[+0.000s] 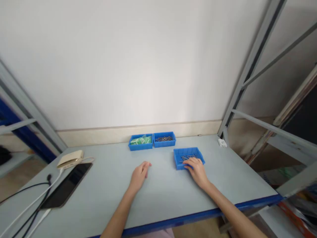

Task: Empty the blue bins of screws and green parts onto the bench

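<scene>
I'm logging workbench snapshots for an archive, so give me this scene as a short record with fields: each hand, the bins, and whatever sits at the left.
Left hand: at mid-table, fingers curled; any hold unclear
Right hand: at the near side of the front bin, fingertips over it; any hold unclear
Front bin contents: thin metal pieces
Back left bin: green packets
Back right bin: small metal parts
Table left: dark phone, cream box, cables

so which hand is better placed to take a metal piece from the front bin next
Likely the right hand: it is at the front bin, close to the metal pieces inside. The left hand is farther away, to the bin's left.
</scene>
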A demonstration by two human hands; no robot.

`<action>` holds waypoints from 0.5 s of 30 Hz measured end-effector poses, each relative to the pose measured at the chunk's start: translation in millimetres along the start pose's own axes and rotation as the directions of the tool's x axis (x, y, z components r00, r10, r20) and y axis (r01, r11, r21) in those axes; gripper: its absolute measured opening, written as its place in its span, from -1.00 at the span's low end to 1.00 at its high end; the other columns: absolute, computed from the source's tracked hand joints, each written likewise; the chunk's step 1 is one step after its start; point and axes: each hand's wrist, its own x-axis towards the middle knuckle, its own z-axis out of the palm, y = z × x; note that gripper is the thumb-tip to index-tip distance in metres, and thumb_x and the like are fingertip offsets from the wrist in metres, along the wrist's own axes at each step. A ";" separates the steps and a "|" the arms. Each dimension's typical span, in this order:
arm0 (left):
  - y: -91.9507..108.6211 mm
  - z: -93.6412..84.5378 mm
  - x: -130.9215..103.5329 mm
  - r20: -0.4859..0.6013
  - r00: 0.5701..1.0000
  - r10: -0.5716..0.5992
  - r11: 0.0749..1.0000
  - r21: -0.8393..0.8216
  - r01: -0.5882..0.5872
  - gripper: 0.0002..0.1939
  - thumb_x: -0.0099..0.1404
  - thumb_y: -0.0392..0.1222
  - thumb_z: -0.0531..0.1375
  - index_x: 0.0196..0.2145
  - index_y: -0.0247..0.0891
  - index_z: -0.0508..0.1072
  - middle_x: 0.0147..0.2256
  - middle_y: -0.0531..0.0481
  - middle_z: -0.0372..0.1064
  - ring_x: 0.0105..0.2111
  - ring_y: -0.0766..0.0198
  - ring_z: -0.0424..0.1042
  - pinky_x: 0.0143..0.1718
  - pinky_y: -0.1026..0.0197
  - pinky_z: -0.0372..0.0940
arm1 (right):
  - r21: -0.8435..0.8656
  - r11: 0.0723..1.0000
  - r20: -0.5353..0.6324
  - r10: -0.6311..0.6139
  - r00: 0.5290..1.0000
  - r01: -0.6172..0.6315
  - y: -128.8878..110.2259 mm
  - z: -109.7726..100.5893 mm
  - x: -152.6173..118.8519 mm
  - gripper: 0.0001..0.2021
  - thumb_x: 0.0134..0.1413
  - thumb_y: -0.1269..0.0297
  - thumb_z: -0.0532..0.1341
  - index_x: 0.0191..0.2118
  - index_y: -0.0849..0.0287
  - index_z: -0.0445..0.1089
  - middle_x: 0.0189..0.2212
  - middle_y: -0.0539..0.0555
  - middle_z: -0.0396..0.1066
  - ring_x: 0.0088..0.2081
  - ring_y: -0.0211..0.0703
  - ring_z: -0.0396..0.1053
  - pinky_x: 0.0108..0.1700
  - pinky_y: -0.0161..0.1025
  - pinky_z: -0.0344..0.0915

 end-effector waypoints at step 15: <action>-16.4 -14.7 -22.0 -0.138 0.983 -0.122 0.968 0.201 0.149 -0.60 0.22 0.11 -0.06 -0.22 -0.26 0.29 -0.61 0.09 0.27 -0.53 0.22 0.34 -0.46 0.28 0.11 | 0.116 0.936 -0.120 -0.320 0.940 0.333 -102.9 65.8 49.0 -0.57 0.01 -0.10 0.11 -0.06 0.01 0.32 -0.03 0.08 0.31 0.06 0.03 0.14 0.18 0.17 -0.38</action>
